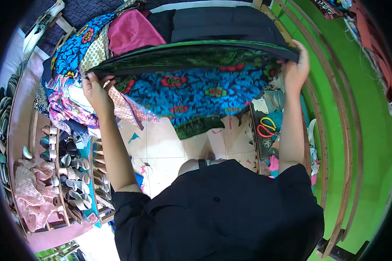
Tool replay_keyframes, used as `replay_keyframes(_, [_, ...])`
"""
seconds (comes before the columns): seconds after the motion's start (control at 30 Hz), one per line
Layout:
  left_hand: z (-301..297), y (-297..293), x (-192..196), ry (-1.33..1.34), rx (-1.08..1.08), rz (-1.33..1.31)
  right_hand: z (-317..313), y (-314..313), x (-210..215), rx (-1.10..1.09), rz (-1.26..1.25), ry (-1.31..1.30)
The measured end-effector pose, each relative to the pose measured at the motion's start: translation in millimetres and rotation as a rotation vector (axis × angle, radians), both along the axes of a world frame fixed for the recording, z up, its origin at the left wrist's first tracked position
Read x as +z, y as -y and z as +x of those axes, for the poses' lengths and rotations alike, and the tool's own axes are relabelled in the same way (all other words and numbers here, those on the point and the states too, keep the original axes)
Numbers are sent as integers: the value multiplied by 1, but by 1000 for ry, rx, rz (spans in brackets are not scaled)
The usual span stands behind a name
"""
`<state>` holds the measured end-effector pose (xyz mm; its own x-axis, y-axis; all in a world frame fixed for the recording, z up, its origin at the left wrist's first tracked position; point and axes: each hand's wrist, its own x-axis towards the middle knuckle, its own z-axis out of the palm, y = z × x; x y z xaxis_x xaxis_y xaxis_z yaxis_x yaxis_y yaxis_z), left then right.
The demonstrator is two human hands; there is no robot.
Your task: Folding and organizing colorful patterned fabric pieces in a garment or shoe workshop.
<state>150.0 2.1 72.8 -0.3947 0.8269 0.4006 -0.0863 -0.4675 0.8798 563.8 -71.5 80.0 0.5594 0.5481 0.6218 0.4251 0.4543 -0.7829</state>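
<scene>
So I've got this blue floral cloth (204, 92) hanging at 12 o'clock, left hand (99, 92) pinching its dark edge around 10, right hand (297, 71) pinching the other end around 2. Red-and-yellow scissors (261, 130) lie over at 3.

Left forearm (117, 148) and right forearm (291, 130) both stretched way out, left hand (99, 95) up around 10 o'clock, right hand (296, 73) near 2 o'clock, both curled in kind of a pinchy grip.
</scene>
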Motion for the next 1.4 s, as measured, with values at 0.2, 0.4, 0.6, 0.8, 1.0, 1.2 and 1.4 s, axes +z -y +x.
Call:
replay_keyframes(0.2, [-24,-19,-68,-92,-83,-392,24,-8,-42,256,-651,-213])
replay_keyframes(0.4, [-34,-19,-70,-179,-136,-388,40,12,-33,748,-453,-578])
replay_keyframes(0.6, [-53,-16,-74,61,-372,-399,37,15,-44,634,-403,-200])
replay_keyframes(0.8, [-36,-5,-55,-906,-289,-163,58,7,-67,-66,-492,529])
replay_keyframes(1.0, [-37,3,-39,-843,-326,-58,14,22,-53,337,-189,-403])
replay_keyframes(1.2, [-14,0,-36,-467,-147,-284,27,37,-52,740,-66,-346])
replay_keyframes(1.4, [-4,-23,-27,-430,-80,-281,18,27,-25,502,-368,44])
